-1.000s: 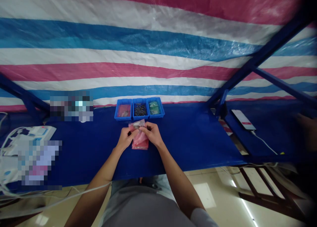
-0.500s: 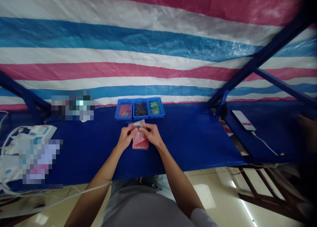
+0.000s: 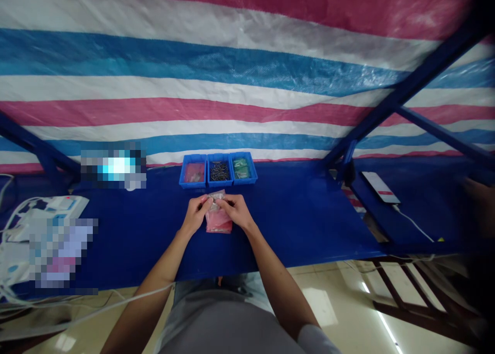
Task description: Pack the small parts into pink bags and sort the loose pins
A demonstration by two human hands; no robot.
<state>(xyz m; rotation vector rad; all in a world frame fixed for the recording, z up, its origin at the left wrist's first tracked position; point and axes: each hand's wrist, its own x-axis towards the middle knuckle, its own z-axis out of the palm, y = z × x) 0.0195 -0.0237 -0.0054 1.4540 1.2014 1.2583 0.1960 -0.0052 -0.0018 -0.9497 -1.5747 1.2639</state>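
Pinching the upper end of a pink plastic bag (image 3: 218, 222), the left hand (image 3: 196, 215) and the right hand (image 3: 236, 212) meet over it, with the fingers (image 3: 223, 202) of both closed narrow on the plastic. The bag lies on the blue worktop (image 3: 294, 215), just in front of a row of three blue plastic trays (image 3: 218, 185), and its lower end rests on the surface. Its upper end shows a clearer, silvery patch, so something seems to be inside already, though it is too small to tell what. As far as the pictures show, the bag is filled at least in part, while stock remains in all three trays: dark screws (image 3: 219, 170) in the middle one, green packets (image 3: 241, 168) in the one to its right, and reddish contents (image 3: 194, 172) in the one to its left. Whether the bag is sealed cannot be told. Well to the right of the trays, a smartphone (image 3: 381, 187) lies on a lower blue ledge (image 3: 417, 215), and a striped tarpaulin (image 3: 193, 60) hangs behind them.
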